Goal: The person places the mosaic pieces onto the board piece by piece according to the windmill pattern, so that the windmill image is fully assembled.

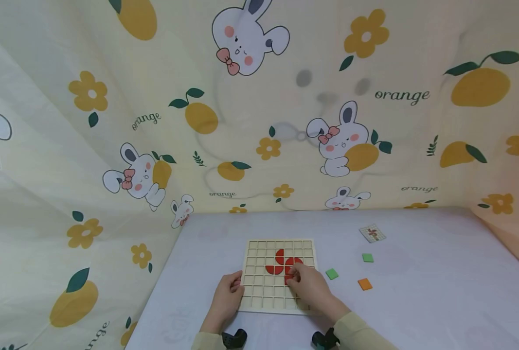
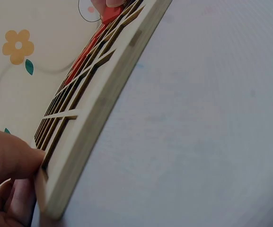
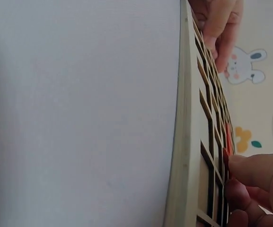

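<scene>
A cream grid board (image 1: 259, 304) with raised square cells lies on the white table. Several red quarter-round pieces (image 1: 275, 269) sit in cells near its middle. My left hand (image 1: 227, 296) holds the board by its left edge; in the left wrist view the thumb (image 2: 20, 158) lies at the board's corner, with other fingers beside the edge. Over the red pieces, my right hand (image 1: 309, 287) pinches a red piece (image 1: 288, 280) between thumb and fingertips. The right wrist view has this red piece (image 3: 226, 158) right at the grid, partly hidden by the thumb.
Right of the board lie two green square tiles (image 1: 331, 274) and an orange tile (image 1: 365, 284). A small pattern card (image 1: 372, 233) with a red design is farther back. A cream printed cloth (image 1: 263, 121) hangs behind the table.
</scene>
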Available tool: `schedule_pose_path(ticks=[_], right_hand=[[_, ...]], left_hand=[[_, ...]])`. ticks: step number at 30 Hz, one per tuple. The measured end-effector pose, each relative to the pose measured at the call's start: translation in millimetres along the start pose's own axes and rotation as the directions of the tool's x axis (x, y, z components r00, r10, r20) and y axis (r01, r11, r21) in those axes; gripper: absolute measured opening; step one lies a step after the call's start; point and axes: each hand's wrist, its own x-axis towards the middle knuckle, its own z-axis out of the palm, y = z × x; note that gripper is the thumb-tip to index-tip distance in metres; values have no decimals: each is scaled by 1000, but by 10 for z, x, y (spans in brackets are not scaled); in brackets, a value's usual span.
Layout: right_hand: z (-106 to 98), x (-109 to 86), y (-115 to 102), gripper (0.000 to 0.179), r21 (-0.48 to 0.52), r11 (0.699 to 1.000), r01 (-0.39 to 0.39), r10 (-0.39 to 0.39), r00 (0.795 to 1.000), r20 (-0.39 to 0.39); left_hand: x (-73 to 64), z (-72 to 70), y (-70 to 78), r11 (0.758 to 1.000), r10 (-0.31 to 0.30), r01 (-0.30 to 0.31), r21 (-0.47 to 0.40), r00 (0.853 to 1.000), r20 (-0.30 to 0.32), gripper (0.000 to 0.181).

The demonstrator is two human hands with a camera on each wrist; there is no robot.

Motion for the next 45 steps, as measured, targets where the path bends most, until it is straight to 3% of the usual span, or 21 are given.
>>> schedule_pose_path(ticks=[12, 19, 33, 45], right_hand=[[-50, 60, 63, 36, -16, 1000, -17, 17, 999, 29], [-62, 100, 77, 30, 56, 996, -65, 64, 997, 35], [-49, 91, 78, 27, 98, 991, -92, 89, 995, 36], [-104, 82, 155, 22, 134, 990, -39, 25, 994, 104]], left_hand=[[-4, -1, 5, 999, 36, -36, 11, 999, -1, 43], [-14, -8, 35, 1000, 23, -23, -6, 1000, 1, 43], [10, 7, -19, 1000, -2, 2, -1, 1000, -4, 44], [-8, 12, 5, 1000, 18, -18, 15, 1000, -15, 44]])
